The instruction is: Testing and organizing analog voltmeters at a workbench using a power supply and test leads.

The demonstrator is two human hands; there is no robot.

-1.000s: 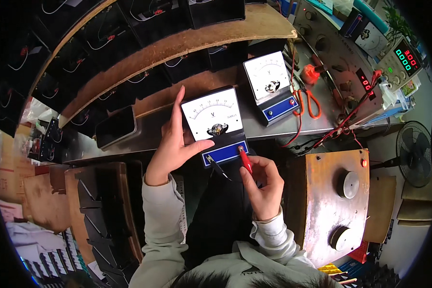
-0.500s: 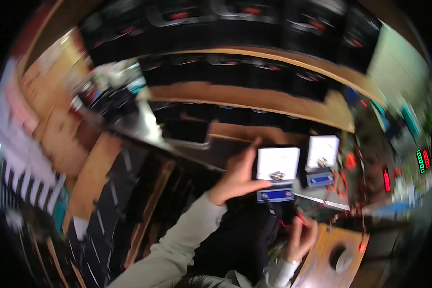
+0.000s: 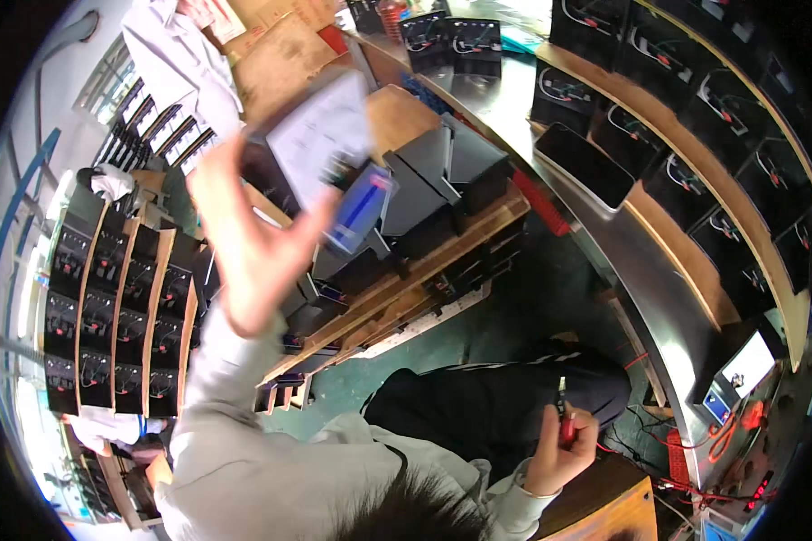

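Observation:
In my left hand [image 3: 257, 239], reached out to the upper left, is a square panel meter [image 3: 320, 135] with a white dial face and a blue strip along its base. Motion blurs both; my thumb lies near the strip. Below and beside it are rows of dark grey meter-like boxes [image 3: 419, 167] on a wooden-edged rack. My right hand [image 3: 564, 451], low over my lap, pinches a small red-handled tool [image 3: 567, 424] with a thin metal tip pointing up; its exact kind is unclear. Another white-faced panel meter [image 3: 747, 365] stands lit on the bench at right.
A curved metal bench edge [image 3: 668, 334] runs down the right side, with a dark phone-like slab [image 3: 585, 167] on it. Wooden shelves [image 3: 677, 126] hold several black meter backs. Orange scissors [image 3: 722, 442] and red wires lie at right. A wooden stool [image 3: 604, 505] is beside my right hand.
My view has swung left. My left hand has carried the panel meter from beside the other meter to over the rack. My right hand still holds the red-handled tool low down.

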